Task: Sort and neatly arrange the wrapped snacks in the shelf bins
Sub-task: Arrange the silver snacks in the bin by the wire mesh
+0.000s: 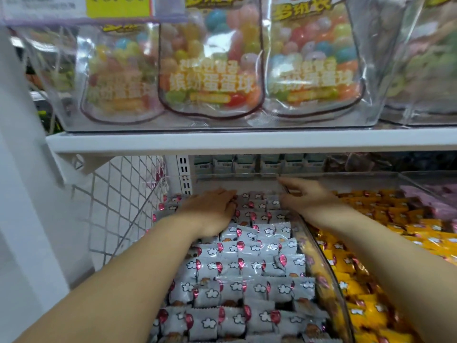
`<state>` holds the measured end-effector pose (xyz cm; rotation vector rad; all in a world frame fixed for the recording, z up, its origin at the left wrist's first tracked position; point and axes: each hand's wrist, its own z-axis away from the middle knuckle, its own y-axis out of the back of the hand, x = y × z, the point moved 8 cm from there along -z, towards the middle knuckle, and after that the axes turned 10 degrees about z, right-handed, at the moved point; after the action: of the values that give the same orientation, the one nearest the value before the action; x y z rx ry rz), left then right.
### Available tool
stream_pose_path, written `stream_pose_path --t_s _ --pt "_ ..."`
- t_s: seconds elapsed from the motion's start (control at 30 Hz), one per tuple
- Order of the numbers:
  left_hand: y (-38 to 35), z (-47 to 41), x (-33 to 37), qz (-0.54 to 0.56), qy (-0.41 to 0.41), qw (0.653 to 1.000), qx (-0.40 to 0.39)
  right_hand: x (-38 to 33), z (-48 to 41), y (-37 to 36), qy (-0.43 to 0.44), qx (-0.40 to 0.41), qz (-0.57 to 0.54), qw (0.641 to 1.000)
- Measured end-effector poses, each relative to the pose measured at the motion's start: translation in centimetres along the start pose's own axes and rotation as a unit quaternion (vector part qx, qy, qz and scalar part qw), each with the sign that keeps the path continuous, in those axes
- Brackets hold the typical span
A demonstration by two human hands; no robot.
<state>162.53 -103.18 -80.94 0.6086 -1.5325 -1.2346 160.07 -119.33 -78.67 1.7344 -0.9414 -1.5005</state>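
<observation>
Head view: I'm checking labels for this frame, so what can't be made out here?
All in the head view:
- Yellow price tag: cut by the top edge, digits blurred.
- Small packs behind the grey snacks: shadowed under the shelf, too small to read.
- Right hand: motion blur hides whether it grips the clear bin wall or anything.
- Left hand: covers the grey snacks beneath it.
</observation>
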Motion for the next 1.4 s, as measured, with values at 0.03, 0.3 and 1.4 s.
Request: stream_pose_path --t_s 0.03,0.3,1.4 --pt "-0.2 -0.1 -0.2 -0.008 0.007 1.0 -0.009 0.1 -0.1 0.0 0.001 -0.001 0.0 1.0" --pt "-1.0 -1.6 0.5 -0.041 0.078 0.992 -0.093 -0.1 0.2 0.0 -0.014 -0.011 0.001 1.0" --pt "-3.3 10.7 8.5 0.018 -0.058 0.998 -0.028 -2.1 12.7 1.7 0.105 -0.031 0.093 0.99"
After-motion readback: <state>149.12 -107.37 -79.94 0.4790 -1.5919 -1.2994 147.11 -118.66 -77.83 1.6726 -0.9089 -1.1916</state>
